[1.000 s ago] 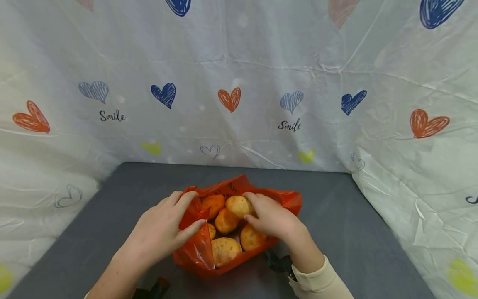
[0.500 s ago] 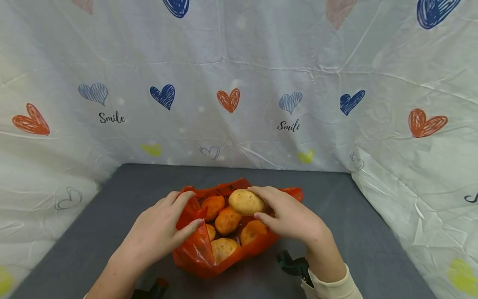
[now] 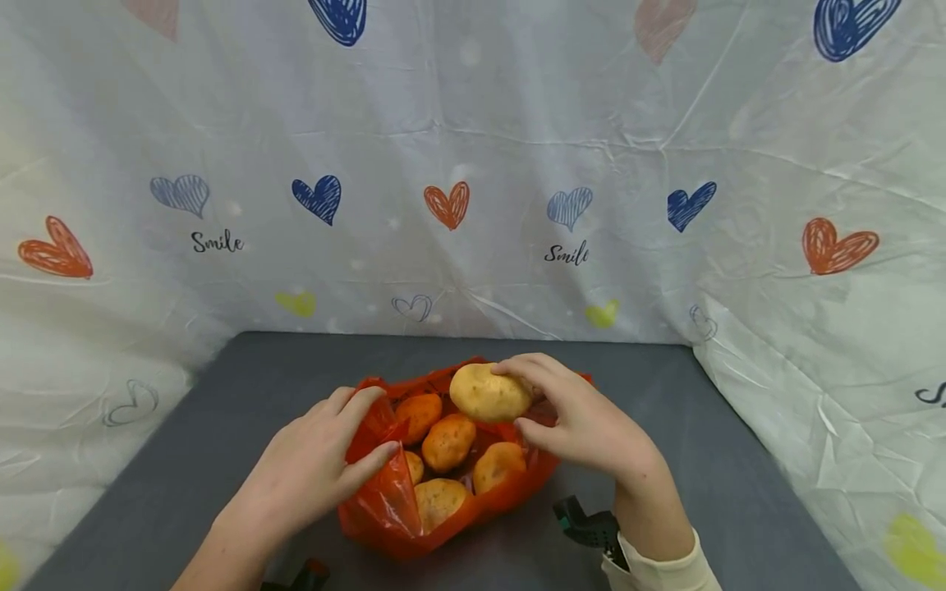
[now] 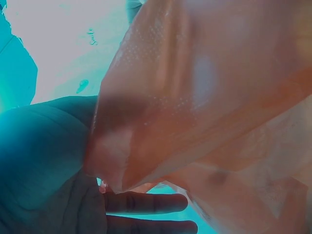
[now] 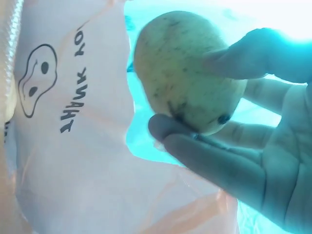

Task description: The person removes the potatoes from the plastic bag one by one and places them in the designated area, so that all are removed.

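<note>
My right hand (image 3: 584, 419) holds a pale yellow potato (image 3: 488, 394) over the far right part of an orange-red plastic bag (image 3: 458, 529). In the right wrist view the thumb lies on one side of the potato (image 5: 183, 63) and fingers on the other. Several more potatoes sit inside the bag, among them a front one (image 3: 439, 501) and a middle one (image 3: 448, 442). At the bag's left side, my left hand (image 3: 310, 460) touches the film, thumb and index finger spread well apart. The left wrist view has two straight fingers (image 4: 148, 202) below the film (image 4: 195, 97), which covers the thumb tip.
The bag stands on a dark grey table (image 3: 281, 361). A pale curtain (image 3: 502, 148) printed with hearts and "Smile" hangs behind and along both sides. Dark wrist mounts show under both arms, the right one (image 3: 587, 525) close to the bag's near right side.
My right hand has lifted the potato up from among the others, and the hand has shifted to the right. The left hand stays at the bag's left side.
</note>
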A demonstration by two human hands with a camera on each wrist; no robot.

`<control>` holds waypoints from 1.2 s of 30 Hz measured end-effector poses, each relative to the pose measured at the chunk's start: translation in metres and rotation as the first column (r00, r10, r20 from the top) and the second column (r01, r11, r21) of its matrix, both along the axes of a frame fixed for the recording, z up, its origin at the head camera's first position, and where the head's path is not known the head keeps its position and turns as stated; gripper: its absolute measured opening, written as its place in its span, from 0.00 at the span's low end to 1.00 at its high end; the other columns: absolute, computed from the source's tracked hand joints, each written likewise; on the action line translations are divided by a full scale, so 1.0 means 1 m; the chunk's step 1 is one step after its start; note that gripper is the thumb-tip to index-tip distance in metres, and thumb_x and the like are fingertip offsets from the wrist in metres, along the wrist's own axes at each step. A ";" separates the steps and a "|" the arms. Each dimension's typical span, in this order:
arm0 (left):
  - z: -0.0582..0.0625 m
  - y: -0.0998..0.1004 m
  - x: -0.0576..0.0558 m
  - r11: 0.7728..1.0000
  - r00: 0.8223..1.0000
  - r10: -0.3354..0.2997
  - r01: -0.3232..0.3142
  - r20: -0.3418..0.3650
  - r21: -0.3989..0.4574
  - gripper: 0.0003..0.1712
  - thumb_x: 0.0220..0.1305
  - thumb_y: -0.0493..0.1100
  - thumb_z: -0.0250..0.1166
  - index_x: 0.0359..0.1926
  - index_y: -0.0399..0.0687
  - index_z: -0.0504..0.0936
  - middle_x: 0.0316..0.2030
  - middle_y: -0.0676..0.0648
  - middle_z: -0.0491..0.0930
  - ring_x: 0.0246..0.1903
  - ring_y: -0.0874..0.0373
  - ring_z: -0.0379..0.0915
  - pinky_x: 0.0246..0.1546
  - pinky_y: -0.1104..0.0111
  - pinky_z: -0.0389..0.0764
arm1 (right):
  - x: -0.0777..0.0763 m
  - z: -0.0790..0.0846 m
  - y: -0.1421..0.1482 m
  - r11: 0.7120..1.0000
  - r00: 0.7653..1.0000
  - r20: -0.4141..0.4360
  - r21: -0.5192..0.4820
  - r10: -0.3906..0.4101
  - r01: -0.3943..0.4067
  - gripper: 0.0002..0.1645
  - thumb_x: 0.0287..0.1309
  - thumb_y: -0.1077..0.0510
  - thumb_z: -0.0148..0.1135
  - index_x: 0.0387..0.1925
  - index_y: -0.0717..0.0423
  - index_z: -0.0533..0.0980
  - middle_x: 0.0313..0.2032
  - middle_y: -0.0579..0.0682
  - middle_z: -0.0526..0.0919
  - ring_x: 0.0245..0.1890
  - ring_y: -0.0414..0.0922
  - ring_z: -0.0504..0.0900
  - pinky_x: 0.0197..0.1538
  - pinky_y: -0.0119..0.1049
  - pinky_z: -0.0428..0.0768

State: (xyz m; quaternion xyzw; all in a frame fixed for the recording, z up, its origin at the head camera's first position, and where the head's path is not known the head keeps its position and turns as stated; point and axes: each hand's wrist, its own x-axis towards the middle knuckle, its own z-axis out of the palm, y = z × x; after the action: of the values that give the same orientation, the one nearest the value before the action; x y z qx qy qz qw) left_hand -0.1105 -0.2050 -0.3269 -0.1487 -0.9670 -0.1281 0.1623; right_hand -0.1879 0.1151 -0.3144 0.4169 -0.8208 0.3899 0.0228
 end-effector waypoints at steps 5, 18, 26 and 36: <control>-0.002 0.001 -0.001 1.000 1.000 -0.017 0.017 -0.014 0.005 0.32 0.62 0.60 0.73 0.62 0.52 0.77 0.48 0.49 0.78 0.40 0.54 0.77 0.35 0.57 0.82 | -0.001 0.001 0.000 0.996 1.000 0.016 -0.085 0.011 -0.009 0.37 0.60 0.66 0.72 0.68 0.42 0.72 0.66 0.43 0.71 0.53 0.44 0.77 0.50 0.41 0.84; -0.009 -0.001 -0.003 1.000 1.000 -0.013 0.013 -0.004 -0.002 0.32 0.62 0.58 0.74 0.61 0.50 0.77 0.48 0.48 0.78 0.41 0.53 0.78 0.36 0.55 0.82 | -0.005 -0.002 0.011 0.982 0.997 -0.045 -0.180 -0.069 0.060 0.26 0.64 0.59 0.71 0.62 0.43 0.78 0.63 0.42 0.74 0.55 0.43 0.78 0.51 0.42 0.84; -0.007 -0.001 -0.006 0.999 0.999 -0.034 0.035 -0.034 0.009 0.31 0.62 0.57 0.74 0.60 0.49 0.77 0.47 0.48 0.78 0.40 0.54 0.77 0.36 0.56 0.82 | -0.012 0.000 0.027 0.976 0.994 -0.090 -0.213 -0.063 0.042 0.31 0.63 0.66 0.69 0.68 0.51 0.75 0.63 0.48 0.75 0.59 0.46 0.78 0.54 0.44 0.82; -0.005 -0.002 -0.008 1.000 0.999 -0.020 0.021 -0.036 0.020 0.32 0.62 0.57 0.74 0.61 0.49 0.76 0.49 0.47 0.78 0.44 0.51 0.78 0.39 0.51 0.83 | -0.023 0.006 0.043 0.956 0.987 -0.019 -0.250 -0.161 0.152 0.34 0.61 0.68 0.70 0.68 0.59 0.72 0.64 0.53 0.71 0.53 0.50 0.81 0.53 0.34 0.81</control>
State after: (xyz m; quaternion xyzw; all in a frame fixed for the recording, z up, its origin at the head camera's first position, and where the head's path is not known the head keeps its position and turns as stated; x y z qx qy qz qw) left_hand -0.1189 -0.2073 -0.3319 -0.1594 -0.9610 -0.1370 0.1796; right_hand -0.2110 0.1582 -0.3081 0.3521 -0.7955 0.4779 0.1215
